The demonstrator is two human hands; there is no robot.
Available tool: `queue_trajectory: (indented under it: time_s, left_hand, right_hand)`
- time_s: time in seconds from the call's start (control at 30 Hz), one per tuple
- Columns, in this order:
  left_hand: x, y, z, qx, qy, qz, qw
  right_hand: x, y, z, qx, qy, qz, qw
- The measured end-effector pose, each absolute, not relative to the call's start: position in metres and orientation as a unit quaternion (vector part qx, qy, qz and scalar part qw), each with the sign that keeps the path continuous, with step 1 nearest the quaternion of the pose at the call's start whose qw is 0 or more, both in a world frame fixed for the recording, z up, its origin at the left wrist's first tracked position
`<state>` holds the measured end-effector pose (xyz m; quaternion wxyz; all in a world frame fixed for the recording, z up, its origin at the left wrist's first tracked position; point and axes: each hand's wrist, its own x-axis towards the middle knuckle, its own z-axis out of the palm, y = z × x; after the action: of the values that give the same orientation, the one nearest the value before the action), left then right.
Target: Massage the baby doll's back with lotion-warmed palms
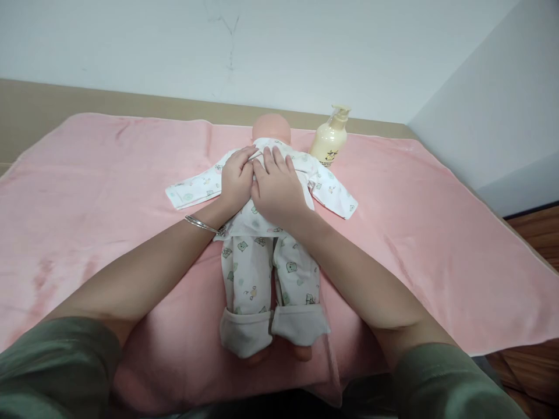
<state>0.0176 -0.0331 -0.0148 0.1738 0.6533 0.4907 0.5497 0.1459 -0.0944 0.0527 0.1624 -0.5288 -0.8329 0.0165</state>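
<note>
A baby doll [271, 129] lies stretched out on a pink blanket, its bald head away from me and no face showing. It wears a white printed shirt [257, 221] and matching trousers [251, 273] with turned-up cuffs. My left hand [238, 177] rests on the upper left of the shirt, fingers close together and slightly bent. Beside it, my right hand [279, 183] lies flat on the shirt with its fingers spread. The two hands touch near the thumbs, and the cloth under them is creased. Both doll sleeves reach out sideways.
A cream pump bottle [329, 139] stands just right of the doll's head. The pink blanket [131, 174] covers a tan surface [35, 105] that meets a white wall [305, 52]. Wooden flooring [539, 238] shows at the right edge.
</note>
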Motion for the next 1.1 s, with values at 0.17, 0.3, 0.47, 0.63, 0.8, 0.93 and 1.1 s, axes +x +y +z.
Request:
queue_trajectory:
  time_s: [0.17, 0.3, 0.47, 0.63, 0.8, 0.93, 1.1]
  left_hand:
    - [0.018, -0.033, -0.014, 0.653, 0.492, 0.551, 0.167]
    - [0.018, -0.032, -0.015, 0.654, 0.493, 0.548, 0.167]
    - [0.017, -0.032, -0.015, 0.65, 0.496, 0.551, 0.165]
    - [0.017, -0.034, -0.015, 0.648, 0.5, 0.546, 0.176]
    - [0.017, -0.031, -0.014, 0.66, 0.493, 0.545, 0.155]
    - [0.022, -0.035, -0.007, 0.674, 0.521, 0.504, 0.142]
    - [0.046, -0.065, 0.016, 0.716, 0.583, 0.372, 0.094]
  right_hand:
    - [0.176, -0.054, 0.05, -0.501, -0.842, 0.091, 0.179]
    - [0.184, -0.043, 0.047, -0.587, -0.776, 0.112, 0.201]
    - [0.149, -0.091, 0.045, -0.607, -0.769, 0.038, 0.199]
    - [0.137, -0.109, 0.047, -0.537, -0.822, 0.037, 0.185]
    - [0.164, -0.065, 0.051, -0.532, -0.823, 0.085, 0.179]
    - [0.179, -0.043, 0.048, -0.587, -0.775, 0.126, 0.199]
    - [0.182, -0.044, 0.048, -0.594, -0.768, 0.13, 0.202]
